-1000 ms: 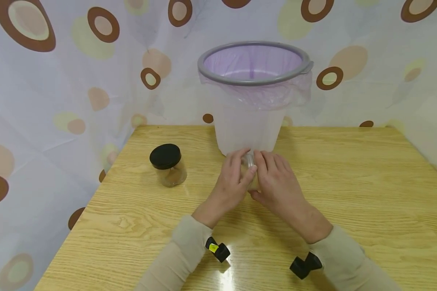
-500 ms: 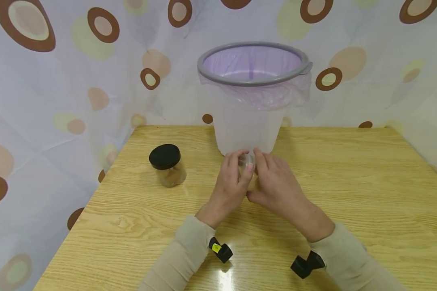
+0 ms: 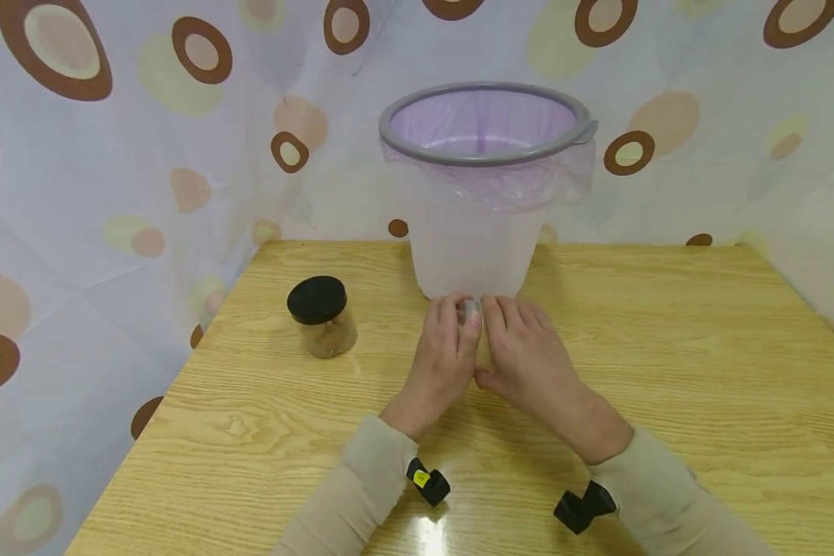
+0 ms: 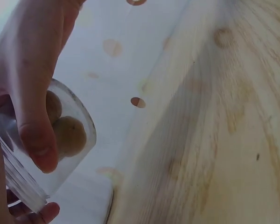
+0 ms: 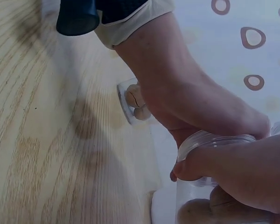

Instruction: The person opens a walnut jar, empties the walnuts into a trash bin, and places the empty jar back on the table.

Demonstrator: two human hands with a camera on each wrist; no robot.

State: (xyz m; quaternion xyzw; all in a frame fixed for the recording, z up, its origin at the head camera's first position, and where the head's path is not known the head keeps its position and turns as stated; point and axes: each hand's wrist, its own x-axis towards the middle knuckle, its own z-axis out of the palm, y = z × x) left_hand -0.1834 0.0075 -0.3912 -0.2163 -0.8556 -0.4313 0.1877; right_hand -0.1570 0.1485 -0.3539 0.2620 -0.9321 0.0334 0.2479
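Between my hands, in front of the bin, is a clear jar (image 3: 469, 310). In the left wrist view, round brown walnut-like pieces (image 4: 70, 136) lie inside it. My left hand (image 3: 434, 355) grips the jar near its threaded end, with the thumb on the side towards me. From the other side my right hand (image 3: 531, 351) grips the jar's body; its thumb (image 5: 191, 168) shows in the right wrist view. The fingers hide much of the jar, and whether it has a lid cannot be told.
To the left stands a second clear jar (image 3: 330, 336) with a black lid and brown pieces inside. Behind my hands stands a translucent bin (image 3: 469, 247) with a grey rim and purple liner. The wooden table (image 3: 667, 371) meets a patterned cloth (image 3: 236, 154) at the back and left.
My left wrist has shifted a little to the right and turned, and the left thumb has moved slightly left. Both hands still grip the jar. The black-lidded jar and the bin stay in place.
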